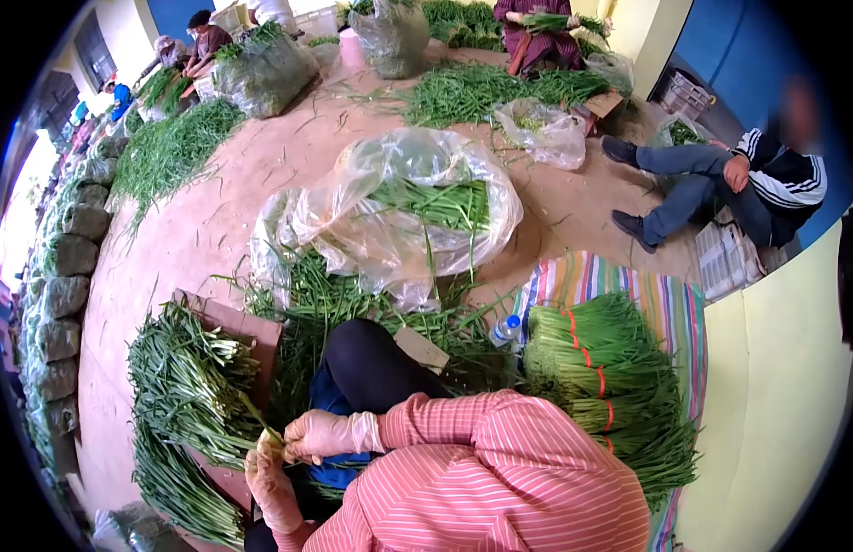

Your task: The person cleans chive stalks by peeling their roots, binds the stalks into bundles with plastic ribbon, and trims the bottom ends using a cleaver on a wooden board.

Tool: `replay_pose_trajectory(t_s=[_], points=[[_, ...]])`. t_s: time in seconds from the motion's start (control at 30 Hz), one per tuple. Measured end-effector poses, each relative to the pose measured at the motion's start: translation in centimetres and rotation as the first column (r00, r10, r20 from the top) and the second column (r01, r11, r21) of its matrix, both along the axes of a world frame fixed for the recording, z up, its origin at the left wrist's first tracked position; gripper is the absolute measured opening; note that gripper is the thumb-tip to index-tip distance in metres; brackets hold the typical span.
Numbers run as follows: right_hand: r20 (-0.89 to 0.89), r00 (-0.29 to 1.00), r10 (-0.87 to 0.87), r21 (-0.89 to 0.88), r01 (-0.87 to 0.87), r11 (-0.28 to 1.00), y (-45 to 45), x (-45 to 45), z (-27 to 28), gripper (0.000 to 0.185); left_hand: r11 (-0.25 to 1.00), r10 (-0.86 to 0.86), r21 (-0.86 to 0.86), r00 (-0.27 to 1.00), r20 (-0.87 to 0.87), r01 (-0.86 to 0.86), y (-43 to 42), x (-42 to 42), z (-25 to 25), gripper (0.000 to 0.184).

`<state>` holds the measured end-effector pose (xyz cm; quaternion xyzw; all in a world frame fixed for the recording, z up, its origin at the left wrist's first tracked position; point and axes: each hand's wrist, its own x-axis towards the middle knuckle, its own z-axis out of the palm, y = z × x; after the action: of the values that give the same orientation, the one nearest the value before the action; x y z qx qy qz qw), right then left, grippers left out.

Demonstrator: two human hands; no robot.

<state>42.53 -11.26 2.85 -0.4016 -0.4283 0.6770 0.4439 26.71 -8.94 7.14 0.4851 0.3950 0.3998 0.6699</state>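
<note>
On my head feed, I see the right hand [320, 437] meeting the left hand [272, 483], fingers of both pressed together, pinching a green stalk [257, 413] just beside the right edge of a reddish board [264, 354]. Leafy bunches [187, 368] cover most of that board. Further right, I make out red-tied bundles [606, 373] on a striped sheet [686, 345], a bottle [505, 329] by its left edge.

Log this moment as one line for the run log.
hands: gloved left hand and gloved right hand together at green stalk, exact grip unclear | left side: loose greens | right side: orange-banded greens on striped sheet
</note>
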Motion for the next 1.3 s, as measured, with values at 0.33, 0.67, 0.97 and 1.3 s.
replay_pose_trajectory(t_s=[0.33,0.67,0.97,1.3], points=[[0.875,0.482,0.037,0.017,-0.107,0.994,-0.6,1.6,-0.9,0.032,0.958,0.054,0.280,0.998,0.031,-0.060,2.1,-3.2,0.6,0.037],[0.126,0.974,0.186,-0.012,-0.186,0.983,0.3,-0.3,0.5,0.036,0.998,-0.011,0.058,1.000,0.015,0.010,1.1,-1.7,-1.4,0.037],[0.729,0.473,-0.494,0.656,-0.279,0.701,-0.1,-3.0,-1.2,0.018,1.000,-0.005,-0.005,0.998,0.069,0.005,-0.7,-2.7,-3.7,0.053],[0.604,0.714,-0.354,0.550,-0.052,0.834,4.6,-3.0,-2.1,0.021,0.832,0.419,0.192,0.816,0.397,-0.521,-1.6,-8.1,5.2,0.029]])
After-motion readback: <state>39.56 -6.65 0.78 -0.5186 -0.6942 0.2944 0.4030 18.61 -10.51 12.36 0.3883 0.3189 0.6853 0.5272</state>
